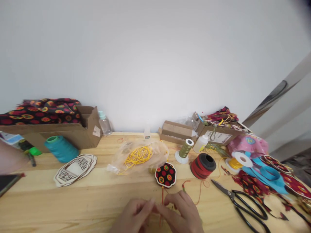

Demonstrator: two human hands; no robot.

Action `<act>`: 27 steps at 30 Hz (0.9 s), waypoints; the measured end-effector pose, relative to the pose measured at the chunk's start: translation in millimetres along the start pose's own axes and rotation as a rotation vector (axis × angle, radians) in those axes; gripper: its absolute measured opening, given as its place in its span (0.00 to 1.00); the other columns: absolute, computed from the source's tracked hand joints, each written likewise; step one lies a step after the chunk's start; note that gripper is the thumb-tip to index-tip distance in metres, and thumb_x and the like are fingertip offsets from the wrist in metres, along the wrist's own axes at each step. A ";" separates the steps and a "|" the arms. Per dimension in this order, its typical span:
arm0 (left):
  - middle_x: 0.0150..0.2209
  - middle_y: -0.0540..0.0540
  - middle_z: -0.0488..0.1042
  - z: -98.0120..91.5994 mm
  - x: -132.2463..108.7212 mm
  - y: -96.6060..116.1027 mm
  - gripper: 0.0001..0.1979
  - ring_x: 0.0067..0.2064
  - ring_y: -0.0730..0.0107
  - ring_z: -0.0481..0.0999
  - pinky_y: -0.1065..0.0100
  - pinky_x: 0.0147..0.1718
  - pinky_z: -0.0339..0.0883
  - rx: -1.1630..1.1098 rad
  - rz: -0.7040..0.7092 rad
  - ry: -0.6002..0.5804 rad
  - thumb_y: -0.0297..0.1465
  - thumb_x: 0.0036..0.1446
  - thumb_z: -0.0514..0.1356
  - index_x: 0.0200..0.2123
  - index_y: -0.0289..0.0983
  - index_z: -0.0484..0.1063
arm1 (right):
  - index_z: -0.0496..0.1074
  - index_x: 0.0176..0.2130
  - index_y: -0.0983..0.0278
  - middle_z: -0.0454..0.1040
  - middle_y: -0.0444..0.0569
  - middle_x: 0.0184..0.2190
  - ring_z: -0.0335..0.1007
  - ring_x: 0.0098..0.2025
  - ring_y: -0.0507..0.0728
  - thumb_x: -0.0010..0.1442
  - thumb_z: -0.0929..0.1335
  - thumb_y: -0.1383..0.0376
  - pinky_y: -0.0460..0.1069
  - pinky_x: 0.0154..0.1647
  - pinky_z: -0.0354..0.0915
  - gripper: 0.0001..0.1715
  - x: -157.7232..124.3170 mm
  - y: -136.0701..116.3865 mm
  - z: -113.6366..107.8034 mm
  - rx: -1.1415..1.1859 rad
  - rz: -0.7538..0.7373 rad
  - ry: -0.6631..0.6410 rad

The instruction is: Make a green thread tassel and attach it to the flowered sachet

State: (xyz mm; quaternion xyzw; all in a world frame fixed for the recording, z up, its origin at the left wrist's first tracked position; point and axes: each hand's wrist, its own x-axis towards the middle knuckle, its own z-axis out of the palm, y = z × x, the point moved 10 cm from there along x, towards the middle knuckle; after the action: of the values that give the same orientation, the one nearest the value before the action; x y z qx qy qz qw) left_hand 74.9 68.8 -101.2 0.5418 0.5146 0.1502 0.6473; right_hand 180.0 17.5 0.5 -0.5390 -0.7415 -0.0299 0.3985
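A small scalloped pendant (165,174) lies on the table, its black fabric patterned with red and yellow flowers inside a pale rim. From its lower edge a red cord (162,193) runs straight down to my fingers. My left hand (136,215) is closed in a pinch, thumb and forefinger together at the cord. Against it, fingertips nearly touching, my right hand (183,213) is bent and closed on the cord too. The exact grip is partly hidden by the fingers. A short red and green end sticks up behind the right hand's knuckles.
Black-handled scissors (239,202) lie at the right, near a red thread spool (203,165). A bag of yellow cord (138,157) is behind my hands. To the left are wooden cutouts (75,170), a teal thread cone (62,149) and a cardboard box (93,129).
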 end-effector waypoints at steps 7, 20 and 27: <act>0.12 0.58 0.57 44.1 32.2 13.2 0.19 0.15 0.81 0.54 0.77 0.14 0.45 0.031 -0.108 -0.263 0.47 0.39 0.56 0.17 0.35 0.64 | 0.71 0.35 0.56 0.73 0.43 0.25 0.68 0.26 0.50 0.56 0.65 0.61 0.41 0.26 0.64 0.05 -20.9 27.0 27.8 0.283 0.205 -0.105; 0.15 0.54 0.64 14.7 36.9 43.1 0.08 0.20 0.75 0.61 0.74 0.19 0.47 0.466 0.126 0.004 0.28 0.41 0.53 0.17 0.34 0.70 | 0.73 0.35 0.59 0.77 0.44 0.28 0.72 0.29 0.51 0.50 0.66 0.75 0.42 0.31 0.67 0.14 -5.7 35.0 13.7 0.520 0.145 0.009; 0.26 0.47 0.75 7.8 16.9 68.0 0.12 0.29 0.67 0.71 0.71 0.27 0.55 0.889 0.353 0.265 0.25 0.49 0.49 0.25 0.38 0.73 | 0.74 0.31 0.60 0.77 0.45 0.26 0.70 0.30 0.53 0.53 0.65 0.69 0.45 0.31 0.65 0.08 -8.3 48.5 28.6 0.432 0.347 -0.039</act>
State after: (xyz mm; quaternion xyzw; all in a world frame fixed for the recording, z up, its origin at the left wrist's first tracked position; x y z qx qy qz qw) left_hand 113.3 102.2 -52.4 0.8205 0.5071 0.0910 0.2476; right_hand 204.7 44.9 -42.8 -0.5608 -0.6348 0.2079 0.4891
